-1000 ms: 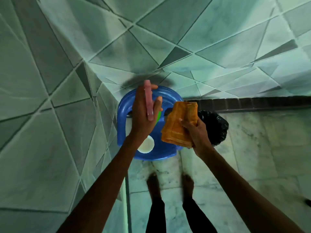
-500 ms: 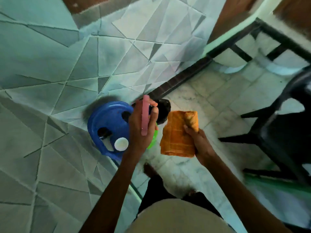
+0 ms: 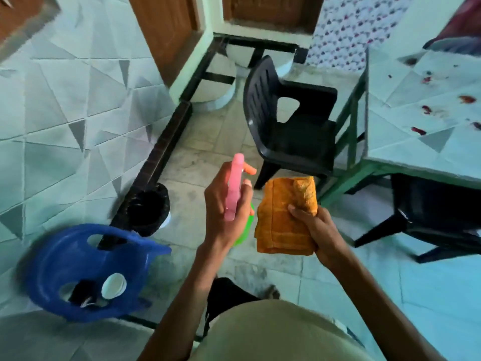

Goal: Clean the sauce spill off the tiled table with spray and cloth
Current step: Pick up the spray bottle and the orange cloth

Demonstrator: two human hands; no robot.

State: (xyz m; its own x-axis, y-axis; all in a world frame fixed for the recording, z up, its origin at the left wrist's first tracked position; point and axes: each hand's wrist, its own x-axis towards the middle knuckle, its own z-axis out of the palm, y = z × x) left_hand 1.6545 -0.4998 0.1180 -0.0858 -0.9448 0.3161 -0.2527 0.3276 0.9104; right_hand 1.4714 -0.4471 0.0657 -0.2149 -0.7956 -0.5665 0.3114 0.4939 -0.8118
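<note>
Newly in view far right: one sauce-spotted table. Near left, one blue basket holds one white-capped bottle. Your left hand grips one spray bottle, your right hand one cloth.

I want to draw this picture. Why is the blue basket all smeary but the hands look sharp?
Head view: the blue basket is smeared by motion blur; the left hand gripping the spray bottle and the right hand holding the cloth sit mid-frame and look sharp; the wide lens bends lines near the edges; everything has a greenish tint.
</note>
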